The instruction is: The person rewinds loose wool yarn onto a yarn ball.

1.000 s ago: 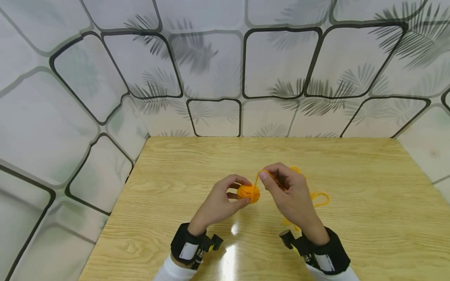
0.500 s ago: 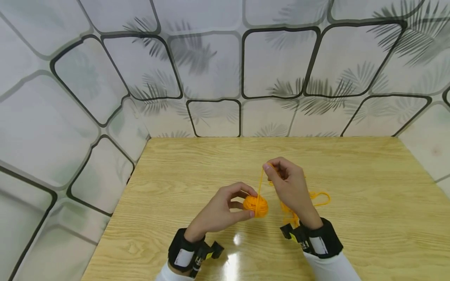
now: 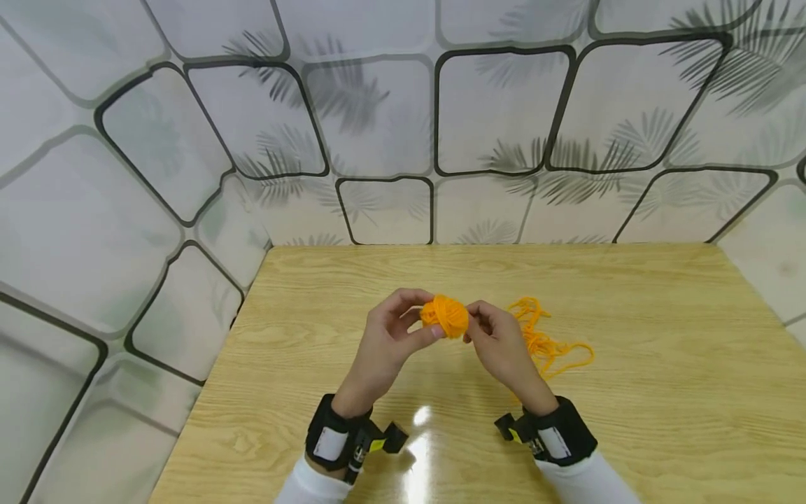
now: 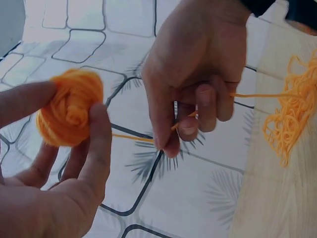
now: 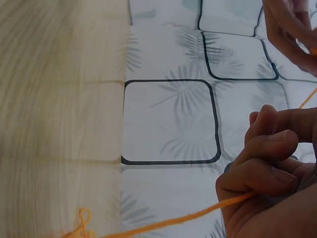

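A small ball of orange yarn [image 3: 446,316] is held above the table between the thumb and fingers of my left hand [image 3: 385,343]. The left wrist view shows wound strands around the yarn ball [image 4: 69,111]. Just to its right, my right hand [image 3: 504,344] pinches the yarn strand [image 4: 131,138] between thumb and forefinger. In the right wrist view the curled fingers of the right hand [image 5: 270,173] also hold the trailing strand [image 5: 183,218], which runs back toward the loose yarn.
A loose tangle of orange yarn [image 3: 544,346] lies on the wooden table [image 3: 661,392], right of my right hand. Behind the table stands a wall [image 3: 378,140] with a stone-and-leaf pattern. Each wrist wears a black strap [image 3: 336,434] with a small camera.
The left hand has raised the yarn ball away from me, after a dip. The right hand has come down and left, close beside the ball, uncovering more of the loose yarn.
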`<state>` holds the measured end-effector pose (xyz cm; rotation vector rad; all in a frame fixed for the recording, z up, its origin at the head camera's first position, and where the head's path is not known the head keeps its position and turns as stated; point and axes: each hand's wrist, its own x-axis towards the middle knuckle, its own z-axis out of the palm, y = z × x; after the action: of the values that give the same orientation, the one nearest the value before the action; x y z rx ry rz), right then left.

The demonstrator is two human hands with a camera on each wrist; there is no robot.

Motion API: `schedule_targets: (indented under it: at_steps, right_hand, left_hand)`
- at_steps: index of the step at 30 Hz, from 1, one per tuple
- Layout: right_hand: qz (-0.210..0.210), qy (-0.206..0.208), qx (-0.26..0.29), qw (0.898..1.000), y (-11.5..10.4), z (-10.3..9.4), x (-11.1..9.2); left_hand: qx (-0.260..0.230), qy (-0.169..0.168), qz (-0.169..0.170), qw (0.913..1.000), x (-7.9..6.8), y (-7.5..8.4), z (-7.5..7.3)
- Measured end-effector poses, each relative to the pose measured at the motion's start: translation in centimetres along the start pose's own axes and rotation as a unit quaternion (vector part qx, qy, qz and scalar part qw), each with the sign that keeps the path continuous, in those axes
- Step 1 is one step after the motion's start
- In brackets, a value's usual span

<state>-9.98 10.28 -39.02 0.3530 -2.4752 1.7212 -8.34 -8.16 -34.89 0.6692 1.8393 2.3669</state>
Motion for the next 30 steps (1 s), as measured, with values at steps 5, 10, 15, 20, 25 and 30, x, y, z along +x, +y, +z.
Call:
schedule_targets:
  at_steps: [5, 10, 15, 20, 25, 30]
  right_hand:
    - [-0.023, -0.013, -0.039, 0.999, -0.4, 0.9, -1.3]
    - [-0.064, -0.002, -0.081, 0.995, -1.0, 1.1, -2.2]
    - [-0.103, 0.028, -0.136, 0.985, -1.8, 0.7, -2.8]
    - [-0.134, 0.057, -0.188, 0.971, -2.6, 0.1, -3.2]
    - [-0.183, 0.078, -0.213, 0.957, -3.2, -0.4, -2.9]
    - [-0.246, 0.088, -0.254, 0.931, -2.7, -0.8, -1.5]
  left_hand:
    - [0.007, 0.074, 0.003, 0.9972, 1.5, -0.8, -0.2]
    - [0.076, 0.128, 0.012, 0.9887, 2.5, -2.3, -0.3]
    - [0.17, 0.127, 0.04, 0.9765, 2.7, -4.1, -0.6]
    - [0.292, 0.108, 0.088, 0.9461, 2.3, -5.5, -0.9]
    - [0.376, 0.066, 0.121, 0.9162, 2.0, -6.6, -1.1]
    - [0.431, 0.032, 0.138, 0.891, 1.4, -7.1, -0.8]
